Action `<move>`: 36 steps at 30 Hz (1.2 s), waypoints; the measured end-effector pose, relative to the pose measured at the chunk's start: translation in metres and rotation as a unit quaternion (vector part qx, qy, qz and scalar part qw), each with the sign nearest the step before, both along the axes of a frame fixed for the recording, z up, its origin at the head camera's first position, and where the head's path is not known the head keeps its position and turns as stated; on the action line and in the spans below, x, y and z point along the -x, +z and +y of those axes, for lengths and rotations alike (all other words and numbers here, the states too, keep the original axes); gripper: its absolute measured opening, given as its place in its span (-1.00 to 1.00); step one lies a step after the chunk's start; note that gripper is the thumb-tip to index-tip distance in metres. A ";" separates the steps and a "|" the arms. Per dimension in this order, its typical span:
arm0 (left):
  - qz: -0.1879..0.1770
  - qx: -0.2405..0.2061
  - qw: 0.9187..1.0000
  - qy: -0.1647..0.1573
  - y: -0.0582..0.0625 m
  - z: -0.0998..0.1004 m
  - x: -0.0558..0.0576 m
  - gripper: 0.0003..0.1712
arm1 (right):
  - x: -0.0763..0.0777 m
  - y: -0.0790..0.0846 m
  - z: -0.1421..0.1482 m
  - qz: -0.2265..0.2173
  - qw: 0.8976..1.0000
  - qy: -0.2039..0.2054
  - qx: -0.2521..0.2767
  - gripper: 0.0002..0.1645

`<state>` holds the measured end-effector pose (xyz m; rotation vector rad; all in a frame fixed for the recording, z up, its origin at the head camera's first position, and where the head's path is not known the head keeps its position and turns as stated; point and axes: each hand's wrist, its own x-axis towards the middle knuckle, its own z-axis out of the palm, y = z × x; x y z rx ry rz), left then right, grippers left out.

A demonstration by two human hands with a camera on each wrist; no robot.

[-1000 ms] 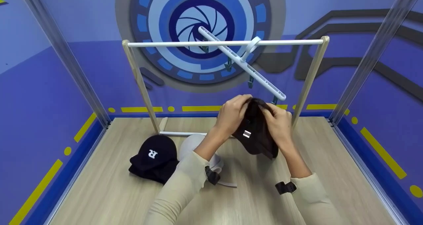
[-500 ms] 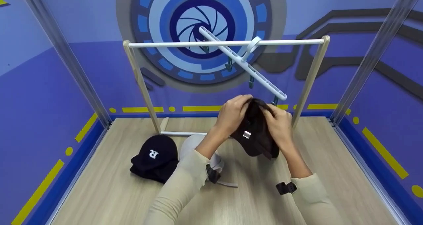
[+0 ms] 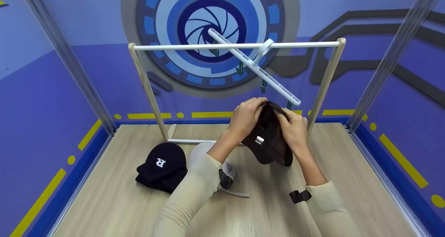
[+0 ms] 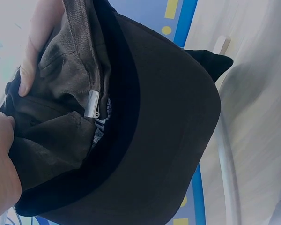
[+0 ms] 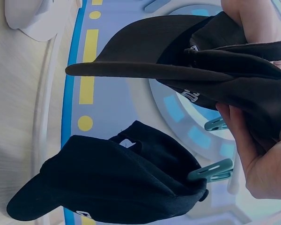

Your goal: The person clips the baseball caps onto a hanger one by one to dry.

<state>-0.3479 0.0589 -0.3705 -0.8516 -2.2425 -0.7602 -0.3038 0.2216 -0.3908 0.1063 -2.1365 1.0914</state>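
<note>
Baseball cap [image 3: 272, 144]: my left hand [image 3: 246, 117] and right hand [image 3: 294, 129] gripped it, brim down.
Clip hanger [image 3: 256, 67]: hung on the white rail [image 3: 180, 47].

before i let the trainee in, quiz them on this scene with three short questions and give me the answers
1. What do the left hand and right hand both hold?
2. True or false: in the head view, the black cap with a white R lies left of the pale gray cap.
3. What grips the hanging cap in the right wrist view? a) the white rail b) a green clip c) the left hand

Key:
1. The brown cap.
2. True.
3. b
</note>
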 end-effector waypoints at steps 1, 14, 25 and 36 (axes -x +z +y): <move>-0.001 0.000 1.000 0.001 0.000 0.001 0.001 -0.72 | 0.001 0.000 0.000 -0.002 1.000 -0.001 -0.001 -0.77; -0.011 0.001 1.000 0.002 -0.004 0.004 0.016 -0.70 | 0.010 0.001 0.002 -0.038 0.999 -0.010 0.009 -0.76; -0.018 0.008 1.000 0.007 -0.010 0.006 0.021 -0.71 | 0.014 -0.006 0.003 -0.057 0.998 -0.009 0.016 -0.73; -0.015 0.012 1.000 0.011 -0.009 0.007 0.027 -0.71 | 0.019 -0.008 0.004 -0.054 0.998 -0.012 0.023 -0.76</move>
